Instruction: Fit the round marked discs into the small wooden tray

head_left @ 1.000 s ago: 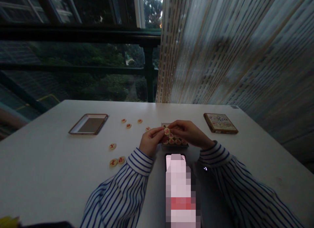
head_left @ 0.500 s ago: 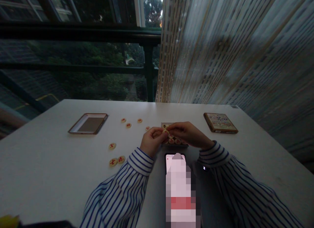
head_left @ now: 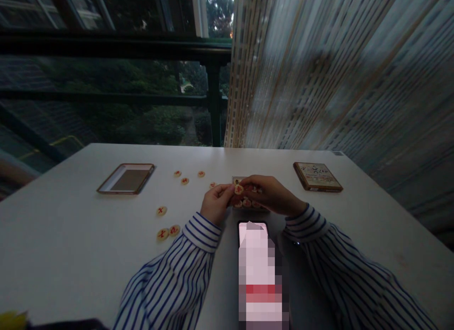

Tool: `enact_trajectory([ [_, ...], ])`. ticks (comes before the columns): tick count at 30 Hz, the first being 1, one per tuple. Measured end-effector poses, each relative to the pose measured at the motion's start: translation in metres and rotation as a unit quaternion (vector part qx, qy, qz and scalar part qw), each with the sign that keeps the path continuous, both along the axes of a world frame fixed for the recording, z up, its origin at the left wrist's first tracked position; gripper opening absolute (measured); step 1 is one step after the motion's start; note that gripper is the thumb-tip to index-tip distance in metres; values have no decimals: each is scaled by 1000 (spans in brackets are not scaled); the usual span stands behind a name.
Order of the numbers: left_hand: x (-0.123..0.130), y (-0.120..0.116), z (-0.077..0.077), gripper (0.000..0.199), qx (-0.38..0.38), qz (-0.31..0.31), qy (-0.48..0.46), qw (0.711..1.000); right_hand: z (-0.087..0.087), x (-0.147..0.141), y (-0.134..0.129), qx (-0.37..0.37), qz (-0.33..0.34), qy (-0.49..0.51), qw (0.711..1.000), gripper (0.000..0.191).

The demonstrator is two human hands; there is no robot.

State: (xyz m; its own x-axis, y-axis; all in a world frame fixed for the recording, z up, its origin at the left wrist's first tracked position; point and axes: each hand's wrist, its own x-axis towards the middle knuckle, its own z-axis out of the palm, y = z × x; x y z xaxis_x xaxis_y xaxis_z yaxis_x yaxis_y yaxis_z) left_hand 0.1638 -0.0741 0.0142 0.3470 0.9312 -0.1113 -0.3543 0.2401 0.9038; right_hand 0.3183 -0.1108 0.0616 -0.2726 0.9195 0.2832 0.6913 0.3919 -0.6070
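Observation:
A round wooden Chinese chess piece [head_left: 239, 189] with a red character faces me between my two hands. My left hand [head_left: 215, 203] pinches its left edge between thumb and fingers. From the other side, the bent fingers of my right hand [head_left: 271, 193] close on its upper right edge; the fingertips are partly hidden. Just beneath both hands is a small box [head_left: 235, 178] with several red-marked pieces [head_left: 247, 203] in it, partly covered by my hands. Left of my left hand, a loose piece [head_left: 213, 185] lies on the table.
More loose pieces lie on the white table [head_left: 88, 254], some farther back [head_left: 185, 181] and some nearer [head_left: 161, 210]. An open shallow tray [head_left: 102, 188] is at the left, a printed box lid or case [head_left: 318, 177] at the right. A lit phone [head_left: 260, 264] sits in front of me.
The piece between my hands has turned, so its red-marked face now shows toward me. My hands stay over the box and have barely moved.

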Motion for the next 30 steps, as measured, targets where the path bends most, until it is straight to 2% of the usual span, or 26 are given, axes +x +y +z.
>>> enact_trajectory([
  [13,0,1,-2,31,-15,13,4,1000,4,-1,-1,32,3,-48,998,20],
  [30,2,-2,-2,31,-9,20,-6,1000,4,3,-2,86,18,-188,978,28],
])
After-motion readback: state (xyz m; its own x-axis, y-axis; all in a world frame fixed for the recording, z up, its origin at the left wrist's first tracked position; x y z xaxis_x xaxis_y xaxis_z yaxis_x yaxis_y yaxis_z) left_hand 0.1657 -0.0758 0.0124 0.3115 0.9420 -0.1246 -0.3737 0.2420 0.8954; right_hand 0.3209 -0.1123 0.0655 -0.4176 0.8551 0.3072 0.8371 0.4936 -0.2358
